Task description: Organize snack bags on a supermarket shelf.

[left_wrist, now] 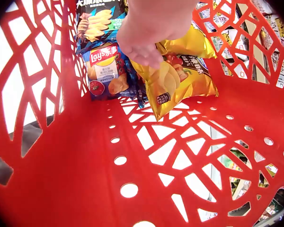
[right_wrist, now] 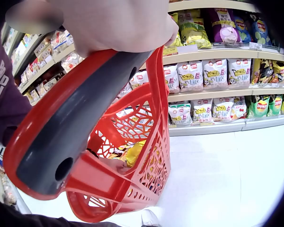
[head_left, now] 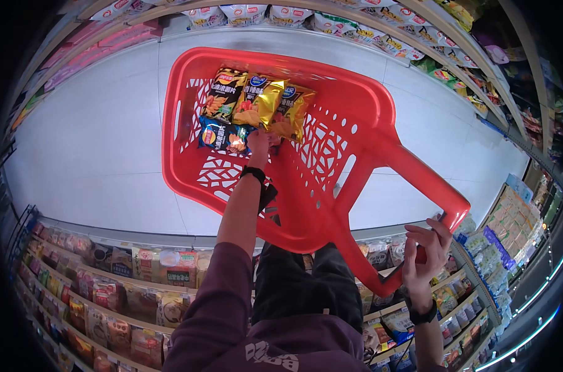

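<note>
A red shopping basket point(head_left: 281, 186) holds a black chip bag point(head_left: 224, 93), a blue one point(head_left: 222, 135) and two gold ones point(head_left: 255, 102). Inside it, my left hand point(head_left: 261, 144) is at the lower edges of the gold bags, beside the blue bag. In the left wrist view, the left hand point(left_wrist: 154, 26) has curled fingers point(left_wrist: 144, 53) on the left edge of the front gold bag point(left_wrist: 184, 85); the thumb's contact is partly hidden. My right hand point(head_left: 425, 251) holds the basket's handle; the right wrist view shows that hand point(right_wrist: 118, 23) over the red-and-grey handle point(right_wrist: 71, 118).
Shelves of packaged snacks point(head_left: 138, 297) run close around the legs. Across the pale floor point(head_left: 89, 142), more shelves hold white bags point(right_wrist: 215, 75) and yellow bags point(right_wrist: 194, 33). Stacked goods point(head_left: 514, 217) stand to the right of the handle.
</note>
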Available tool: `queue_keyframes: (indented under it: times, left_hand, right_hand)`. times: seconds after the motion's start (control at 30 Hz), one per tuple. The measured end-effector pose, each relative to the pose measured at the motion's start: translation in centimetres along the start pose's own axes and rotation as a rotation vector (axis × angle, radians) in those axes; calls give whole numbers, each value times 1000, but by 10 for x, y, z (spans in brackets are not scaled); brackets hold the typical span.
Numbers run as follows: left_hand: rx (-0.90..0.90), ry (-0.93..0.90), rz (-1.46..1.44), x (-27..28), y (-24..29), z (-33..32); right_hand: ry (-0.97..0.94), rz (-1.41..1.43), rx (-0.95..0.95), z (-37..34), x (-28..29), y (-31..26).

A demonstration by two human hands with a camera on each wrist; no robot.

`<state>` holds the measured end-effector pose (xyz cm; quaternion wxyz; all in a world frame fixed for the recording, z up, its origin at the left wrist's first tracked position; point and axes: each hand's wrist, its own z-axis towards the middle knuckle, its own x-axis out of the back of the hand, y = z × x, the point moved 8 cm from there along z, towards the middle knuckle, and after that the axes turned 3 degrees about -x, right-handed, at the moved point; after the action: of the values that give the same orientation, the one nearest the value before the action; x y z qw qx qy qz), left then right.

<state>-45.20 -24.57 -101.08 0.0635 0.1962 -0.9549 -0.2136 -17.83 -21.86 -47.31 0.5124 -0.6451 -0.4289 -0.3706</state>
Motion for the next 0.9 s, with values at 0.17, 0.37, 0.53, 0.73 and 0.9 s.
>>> queue_keyframes:
  times: [0.17, 0.37, 0.53, 0.73, 0.9]
  left_hand:
    - [2, -9, -19, 4, 6, 3]
    - [3, -30, 99, 18, 20, -8]
    - [-58, 108, 99, 28, 46, -49]
    - [-225, 163, 46, 36, 59, -99]
    - [-320, 162, -88, 31, 70, -161]
  right_hand:
    - [0, 30, -14, 0, 2, 0]
    - [11, 98, 6, 1, 3, 0]
    - [102, 194, 85, 0, 6, -1]
    - [235, 341, 141, -6, 8, 3]
    - [315, 347, 244, -12, 8, 3]
